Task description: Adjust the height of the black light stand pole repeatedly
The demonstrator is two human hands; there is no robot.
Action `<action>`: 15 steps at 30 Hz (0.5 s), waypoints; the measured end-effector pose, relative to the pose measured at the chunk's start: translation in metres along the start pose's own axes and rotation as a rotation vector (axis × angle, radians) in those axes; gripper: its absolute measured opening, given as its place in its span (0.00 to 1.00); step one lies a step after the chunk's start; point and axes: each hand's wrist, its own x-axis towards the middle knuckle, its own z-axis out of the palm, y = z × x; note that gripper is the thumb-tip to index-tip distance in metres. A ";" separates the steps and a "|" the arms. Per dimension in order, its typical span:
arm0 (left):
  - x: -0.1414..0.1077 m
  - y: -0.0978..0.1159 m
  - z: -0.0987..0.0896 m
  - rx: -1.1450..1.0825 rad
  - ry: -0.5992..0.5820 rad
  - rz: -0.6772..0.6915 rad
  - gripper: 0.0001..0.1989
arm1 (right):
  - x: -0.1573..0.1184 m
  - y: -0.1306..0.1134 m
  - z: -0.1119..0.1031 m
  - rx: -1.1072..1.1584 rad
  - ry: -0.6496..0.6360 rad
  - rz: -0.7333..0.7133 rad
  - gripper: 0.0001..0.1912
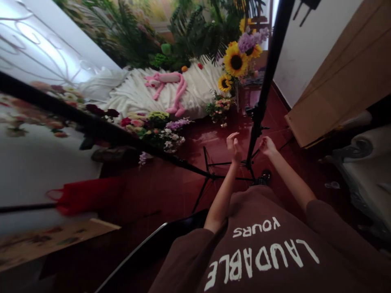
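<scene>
My left hand point(234, 147) is raised left of a black light stand point(269, 69), its fingers stretched out and apart, holding nothing. On the other side of the pole, my right hand point(267, 145) hangs in the air with loosely bent fingers, and nothing shows in it. It is just below a small knob point(264, 128) on the stand. Neither hand visibly touches the pole. The stand's spread legs point(224, 164) are on the dark red floor in front of me.
A second black pole point(122, 140) slants across the left. Ahead, a pink plush toy point(169, 78) lies on white draped cloth point(134, 87), among flowers point(166, 136) and sunflowers point(236, 62). Brown board point(332, 81) leans at right, near a wrapped roll point(369, 146). A red bag point(82, 196) hangs left.
</scene>
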 end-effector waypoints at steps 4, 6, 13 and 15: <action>-0.001 -0.011 -0.084 0.232 0.457 -0.076 0.17 | 0.000 0.063 0.007 -0.143 -0.043 0.201 0.14; 0.004 -0.016 -0.130 0.296 0.651 -0.117 0.15 | -0.002 0.094 0.021 -0.217 -0.092 0.267 0.13; 0.028 -0.025 -0.252 0.232 0.707 -0.171 0.23 | -0.027 0.184 0.102 -0.402 -0.384 0.558 0.12; 0.039 -0.026 -0.265 0.165 0.601 -0.151 0.30 | -0.036 0.207 0.124 -0.401 -0.503 0.694 0.12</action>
